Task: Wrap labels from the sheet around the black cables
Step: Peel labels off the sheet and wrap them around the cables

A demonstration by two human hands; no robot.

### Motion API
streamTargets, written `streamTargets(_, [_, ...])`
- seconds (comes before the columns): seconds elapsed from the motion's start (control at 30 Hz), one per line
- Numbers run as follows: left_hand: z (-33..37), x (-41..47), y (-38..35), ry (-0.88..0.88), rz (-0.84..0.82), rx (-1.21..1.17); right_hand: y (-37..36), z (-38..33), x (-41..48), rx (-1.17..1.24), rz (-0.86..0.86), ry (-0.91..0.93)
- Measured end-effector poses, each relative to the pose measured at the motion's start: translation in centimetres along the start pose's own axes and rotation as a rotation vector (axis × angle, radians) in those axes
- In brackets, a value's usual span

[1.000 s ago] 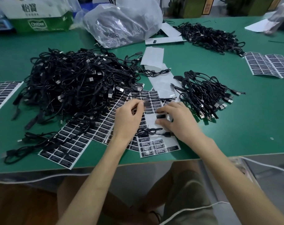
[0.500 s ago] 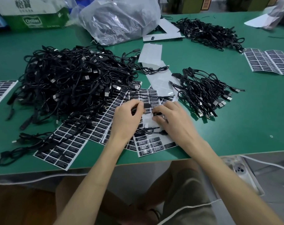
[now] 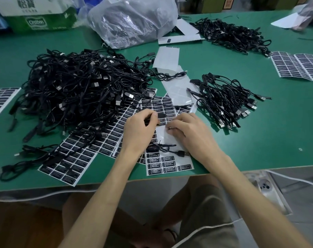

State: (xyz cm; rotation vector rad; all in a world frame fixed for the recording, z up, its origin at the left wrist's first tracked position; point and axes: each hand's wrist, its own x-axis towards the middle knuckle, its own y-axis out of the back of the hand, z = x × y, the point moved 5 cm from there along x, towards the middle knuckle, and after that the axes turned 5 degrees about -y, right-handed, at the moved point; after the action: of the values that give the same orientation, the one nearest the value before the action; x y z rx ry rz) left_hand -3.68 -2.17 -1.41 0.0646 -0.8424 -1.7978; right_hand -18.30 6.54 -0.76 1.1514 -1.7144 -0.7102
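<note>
Pinching a black cable (image 3: 161, 116) between thumb and fingertips, the left hand (image 3: 140, 127) holds it crosswise, long axis left to right, just over the label sheet (image 3: 171, 163). The right hand (image 3: 187, 130), immediately right of it, fingers curled, appears to pinch a small black label (image 3: 170, 129). Sheet lies partly stripped on the green tabletop (image 3: 259, 149).

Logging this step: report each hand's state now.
Left hand: pinches a black cable.
Right hand: fingers curled on the label sheet; a grip cannot be told.
</note>
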Motion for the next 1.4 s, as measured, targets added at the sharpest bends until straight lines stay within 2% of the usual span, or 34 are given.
streamTargets(0.2, [0.1,0.0,0.1,-0.002,0.007,0.011,-0.1,0.1,-0.1,-0.019,-0.015,0.005])
streamTargets(0.37, [0.1,0.0,0.1,0.009,0.004,0.012,0.1,0.5,0.1,0.072,-0.067,-0.07])
streamTargets(0.8, [0.1,0.1,0.1,0.023,-0.009,0.006,0.3,0.1,0.0,0.086,-0.029,-0.055])
streamTargets(0.97, [0.1,0.1,0.0,0.003,-0.018,-0.051,1.8,1.2,-0.1,0.334,0.129,-0.196])
streamTargets(1.1, [0.0,0.2,-0.1,-0.038,-0.009,-0.039,1.9,2.8,0.2,0.667,0.066,-0.322])
streamTargets(1.27, [0.2,0.2,-0.3,-0.062,-0.047,-0.13,1.5,3.5,0.1,0.847,0.051,-0.353])
streamTargets(1.4, [0.8,0.0,-0.5,-0.129,-0.047,-0.09,1.3,4.0,0.1,0.95,0.07,-0.393])
